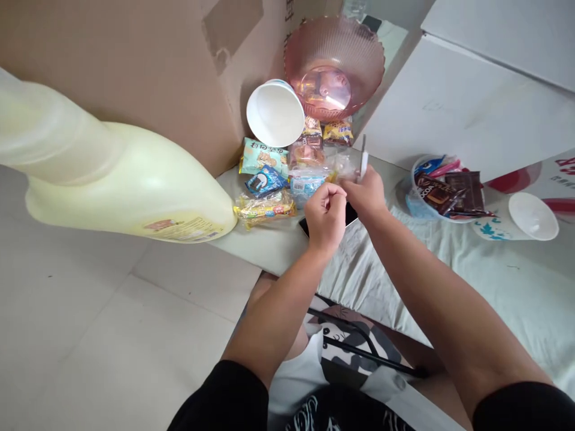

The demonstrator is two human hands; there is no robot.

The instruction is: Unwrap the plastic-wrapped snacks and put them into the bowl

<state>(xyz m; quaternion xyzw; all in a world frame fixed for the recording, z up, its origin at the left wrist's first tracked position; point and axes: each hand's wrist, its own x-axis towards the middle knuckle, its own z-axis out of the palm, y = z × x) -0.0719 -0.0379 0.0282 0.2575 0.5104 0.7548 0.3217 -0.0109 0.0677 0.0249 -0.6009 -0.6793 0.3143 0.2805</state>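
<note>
My left hand (326, 216) is closed, thumb against curled fingers, and its grip is hidden from me. Beside it, my right hand (369, 190) is wrapped round a small white-handled knife (363, 160), whose narrow grey blade points away from me. Crinkled clear plastic packaging (340, 164) shows just beyond both hands. Partly under them lies a dark flat device (304, 227) like a phone or tablet. Close by on the left are a blue-and-clear snack packet (305, 182), a yellow-trimmed packet (266, 208), a dark blue packet (266, 181) and a mint-green packet (264, 157).
Farther back are a white paper cup (275, 114) and a pink ribbed bowl (335, 60). To the right, a clear tub (420, 203) holds wrapped snacks beside another paper cup (534, 216). A large yellow bottle (157, 185) looms left; cardboard (179, 66) and white boxes (494, 96) stand behind.
</note>
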